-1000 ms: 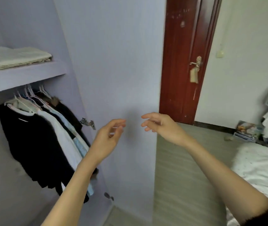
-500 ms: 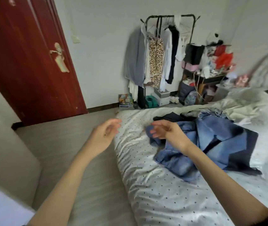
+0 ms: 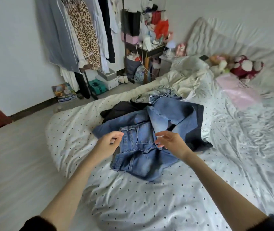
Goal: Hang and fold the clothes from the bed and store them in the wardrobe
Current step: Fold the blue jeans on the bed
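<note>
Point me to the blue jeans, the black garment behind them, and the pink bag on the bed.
blue jeans [image 3: 138,147], head view, seat panel below waistband.
black garment [image 3: 119,108], head view, exposed upper fold.
pink bag [image 3: 238,92], head view, flat middle.

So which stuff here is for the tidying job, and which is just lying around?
For the job:
- crumpled blue denim jeans on the bed
- black garment behind them
- pale blue denim piece
- left hand and right hand, reaching, holding nothing

Just lying about:
- red-and-white plush toy
- pink plastic bag
- leopard-print dress on the rack
- white boxes on the floor
</note>
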Motion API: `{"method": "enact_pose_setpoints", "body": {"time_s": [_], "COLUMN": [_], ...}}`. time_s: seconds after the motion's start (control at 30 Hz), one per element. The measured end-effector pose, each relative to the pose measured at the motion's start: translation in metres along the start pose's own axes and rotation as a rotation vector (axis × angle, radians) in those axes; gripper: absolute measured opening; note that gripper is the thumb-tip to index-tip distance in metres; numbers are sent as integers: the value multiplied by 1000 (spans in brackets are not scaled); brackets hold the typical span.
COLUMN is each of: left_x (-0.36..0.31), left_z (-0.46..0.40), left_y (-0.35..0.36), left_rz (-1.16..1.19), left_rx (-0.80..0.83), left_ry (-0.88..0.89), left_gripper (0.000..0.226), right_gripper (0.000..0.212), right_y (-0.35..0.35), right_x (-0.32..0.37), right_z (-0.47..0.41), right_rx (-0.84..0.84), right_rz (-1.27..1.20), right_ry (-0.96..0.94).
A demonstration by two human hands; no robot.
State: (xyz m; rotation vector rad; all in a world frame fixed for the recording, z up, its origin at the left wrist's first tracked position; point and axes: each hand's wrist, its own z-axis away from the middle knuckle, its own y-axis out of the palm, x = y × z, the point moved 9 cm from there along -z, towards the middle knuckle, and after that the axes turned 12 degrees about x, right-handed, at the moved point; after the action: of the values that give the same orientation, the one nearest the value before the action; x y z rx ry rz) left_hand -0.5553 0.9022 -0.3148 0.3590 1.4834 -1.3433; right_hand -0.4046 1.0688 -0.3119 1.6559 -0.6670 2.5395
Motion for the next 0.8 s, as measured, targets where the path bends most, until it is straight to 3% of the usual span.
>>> {"method": "enact_pose_setpoints", "body": {"time_s": [0.2, 0.37, 0.63, 0.8], "left_x": [85, 130, 159, 150], "left_z": [-103, -186, -253, -252], "left_y": [-2, 14, 35, 42], "left_rz": [-66, -179, -277, -337], "left_rx": [112, 356, 669, 694], "left_ry": [-133, -171, -273, -208], "left_gripper": [30, 45, 62, 37], "right_gripper": [18, 31, 36, 39], "right_y": [1, 18, 26, 37], "right_x": [-47, -76, -100, -101], "right_z": [-86, -146, -169, -171], "right_rx": [-30, 0, 50, 82], "right_rz": [65, 49, 83, 19], "right_ry": [198, 339, 397, 420]}}
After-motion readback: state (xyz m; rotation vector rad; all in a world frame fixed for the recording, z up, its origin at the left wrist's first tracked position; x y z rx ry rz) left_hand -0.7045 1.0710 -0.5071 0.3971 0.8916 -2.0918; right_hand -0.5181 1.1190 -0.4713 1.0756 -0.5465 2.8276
